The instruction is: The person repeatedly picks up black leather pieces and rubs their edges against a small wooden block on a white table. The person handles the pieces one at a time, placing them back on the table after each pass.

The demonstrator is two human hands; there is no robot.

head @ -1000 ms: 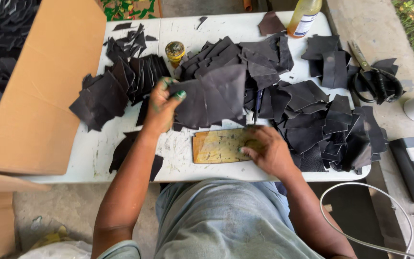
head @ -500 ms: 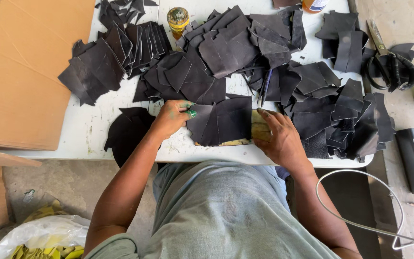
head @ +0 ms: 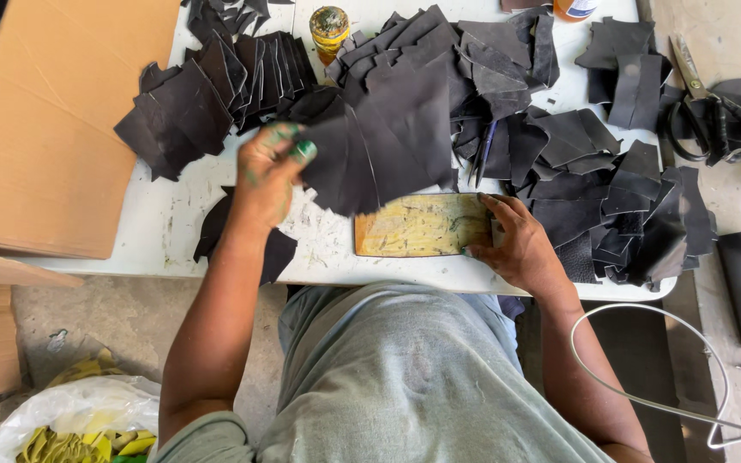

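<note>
two hands — left [head: 269, 167] pinching leather piece [head: 388, 137]

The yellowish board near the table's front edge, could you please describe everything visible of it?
The yellowish board is a flat rectangular slab, worn and streaked with dark marks, material unclear. It lies flat on the white table, long side along the front edge. The right hand rests on its right end. A dark leather-like piece, held by the left hand, overlaps its upper left corner.

Orange-capped bottle [head: 575, 8] cut by the top edge, left hand [head: 269, 167] motion-blurred
</note>
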